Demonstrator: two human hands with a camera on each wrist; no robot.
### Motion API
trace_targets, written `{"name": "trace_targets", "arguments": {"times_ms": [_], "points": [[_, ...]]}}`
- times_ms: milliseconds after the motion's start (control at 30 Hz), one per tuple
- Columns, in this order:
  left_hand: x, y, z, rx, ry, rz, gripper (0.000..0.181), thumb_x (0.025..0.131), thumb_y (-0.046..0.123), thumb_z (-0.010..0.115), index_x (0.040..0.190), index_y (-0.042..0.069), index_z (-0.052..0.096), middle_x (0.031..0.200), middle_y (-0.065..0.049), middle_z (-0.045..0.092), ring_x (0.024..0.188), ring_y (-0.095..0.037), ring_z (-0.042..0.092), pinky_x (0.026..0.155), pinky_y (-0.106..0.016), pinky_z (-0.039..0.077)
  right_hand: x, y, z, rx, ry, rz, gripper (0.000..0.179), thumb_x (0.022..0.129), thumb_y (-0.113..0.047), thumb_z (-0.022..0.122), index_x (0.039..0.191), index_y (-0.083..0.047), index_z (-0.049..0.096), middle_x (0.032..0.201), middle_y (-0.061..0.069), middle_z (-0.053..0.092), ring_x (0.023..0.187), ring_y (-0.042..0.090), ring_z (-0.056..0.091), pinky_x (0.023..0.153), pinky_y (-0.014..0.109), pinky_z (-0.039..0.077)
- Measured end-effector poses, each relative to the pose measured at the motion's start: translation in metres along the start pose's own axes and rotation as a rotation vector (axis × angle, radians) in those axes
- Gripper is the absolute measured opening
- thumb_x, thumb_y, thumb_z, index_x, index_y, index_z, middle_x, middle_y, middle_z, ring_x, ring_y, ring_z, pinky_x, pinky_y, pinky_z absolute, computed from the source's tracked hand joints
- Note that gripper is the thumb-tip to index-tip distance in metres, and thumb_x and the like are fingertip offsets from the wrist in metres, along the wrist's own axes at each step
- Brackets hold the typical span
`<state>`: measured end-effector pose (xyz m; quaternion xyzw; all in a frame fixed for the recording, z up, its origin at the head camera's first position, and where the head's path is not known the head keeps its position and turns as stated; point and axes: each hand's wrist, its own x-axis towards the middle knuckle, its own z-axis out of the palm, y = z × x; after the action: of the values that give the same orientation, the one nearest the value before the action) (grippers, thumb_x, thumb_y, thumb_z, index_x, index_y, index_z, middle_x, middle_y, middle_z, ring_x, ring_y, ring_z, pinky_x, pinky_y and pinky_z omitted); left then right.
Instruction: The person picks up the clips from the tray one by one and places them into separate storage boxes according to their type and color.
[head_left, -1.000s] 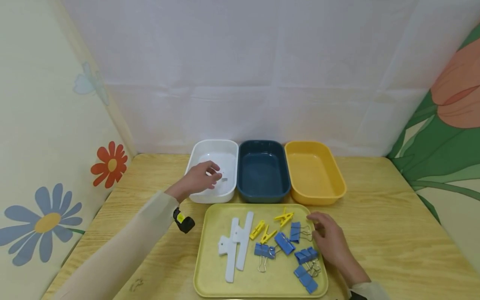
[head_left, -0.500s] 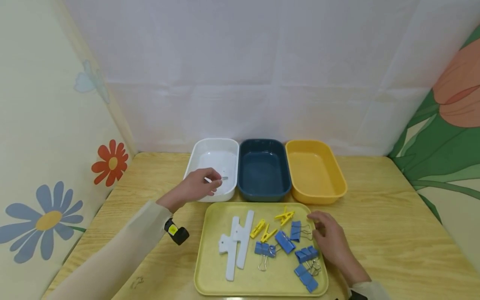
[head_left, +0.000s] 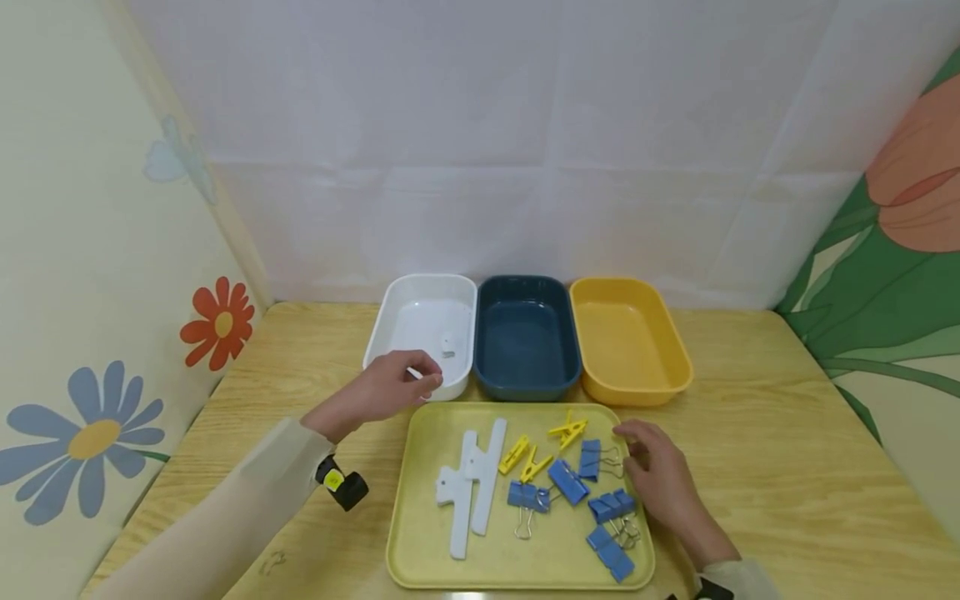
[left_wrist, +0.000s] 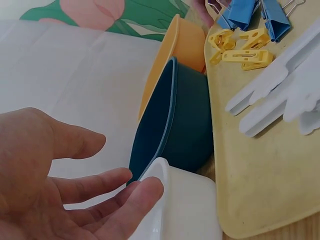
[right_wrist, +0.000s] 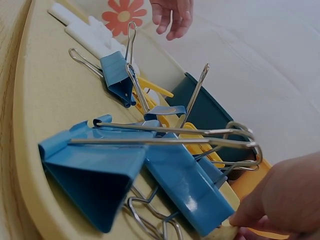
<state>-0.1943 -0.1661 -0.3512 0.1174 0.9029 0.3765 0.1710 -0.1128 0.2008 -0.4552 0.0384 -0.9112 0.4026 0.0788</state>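
My left hand (head_left: 393, 385) is over the near edge of the white bin (head_left: 420, 312), fingers loosely bent and holding nothing. The left wrist view shows its thumb and fingers (left_wrist: 142, 200) apart. A small white and grey object (head_left: 447, 347) lies inside that bin; its kind is unclear. My right hand (head_left: 660, 479) grips the right rim of the yellow tray (head_left: 423, 575), its thumb (right_wrist: 250, 210) on the rim in the right wrist view. Beside it lie several blue binder clips (head_left: 568, 483). Yellow clothespins (head_left: 514, 455) and two long white bag clips (head_left: 462, 508) lie further left.
A dark teal bin (head_left: 528, 379) and a yellow bin (head_left: 637, 383) stand right of the white bin, behind the tray. All rest on a wooden table (head_left: 787, 467). A white cloth (head_left: 525, 150) hangs behind, with flower-printed panels (head_left: 93, 442) at both sides.
My left hand has drawn back from inside the white bin toward its near edge, uncovering more of the small white and grey object. The right hand and tray have stayed put.
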Motion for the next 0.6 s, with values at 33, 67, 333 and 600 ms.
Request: {"name": "trace_targets", "arguments": {"times_ms": [33, 67, 333, 600], "points": [[-0.001, 0.0, 0.0, 0.002, -0.005, 0.002, 0.025, 0.097, 0.028, 0.055, 0.111, 0.009, 0.064, 0.111, -0.009, 0.064, 0.089, -0.023, 0.066, 0.073, -0.03, 0.053, 0.0, 0.0, 0.0, 0.0, -0.001, -0.001, 0.042, 0.079, 0.017, 0.058, 0.116, -0.002, 0.063, 0.126, 0.018, 0.058, 0.097, 0.029, 0.063, 0.083, 0.041, 0.054], [-0.003, -0.001, 0.001, 0.0, -0.006, -0.001, 0.026, 0.097, 0.028, 0.055, 0.111, 0.009, 0.064, 0.111, -0.01, 0.065, 0.09, -0.024, 0.066, 0.072, -0.03, 0.053, 0.0, 0.0, 0.0, -0.001, -0.002, -0.001, 0.042, 0.079, 0.017, 0.058, 0.116, -0.002, 0.063, 0.126, 0.018, 0.058, 0.097, 0.03, 0.063, 0.083, 0.042, 0.054], [-0.011, -0.006, 0.007, 0.003, -0.018, -0.008, 0.026, 0.096, 0.03, 0.056, 0.111, 0.01, 0.064, 0.111, -0.007, 0.065, 0.088, -0.023, 0.068, 0.074, -0.03, 0.052, 0.0, 0.0, 0.0, -0.004, -0.005, 0.001, 0.042, 0.079, 0.016, 0.059, 0.116, -0.002, 0.063, 0.127, 0.018, 0.058, 0.098, 0.03, 0.063, 0.083, 0.042, 0.054], [-0.023, -0.009, 0.015, -0.012, -0.019, 0.021, 0.022, 0.096, 0.024, 0.056, 0.107, 0.007, 0.065, 0.106, -0.007, 0.065, 0.082, -0.02, 0.067, 0.073, -0.029, 0.053, 0.0, 0.001, -0.001, -0.009, -0.01, 0.003, 0.042, 0.079, 0.016, 0.06, 0.117, -0.003, 0.063, 0.127, 0.018, 0.058, 0.097, 0.028, 0.063, 0.083, 0.041, 0.054]]}}
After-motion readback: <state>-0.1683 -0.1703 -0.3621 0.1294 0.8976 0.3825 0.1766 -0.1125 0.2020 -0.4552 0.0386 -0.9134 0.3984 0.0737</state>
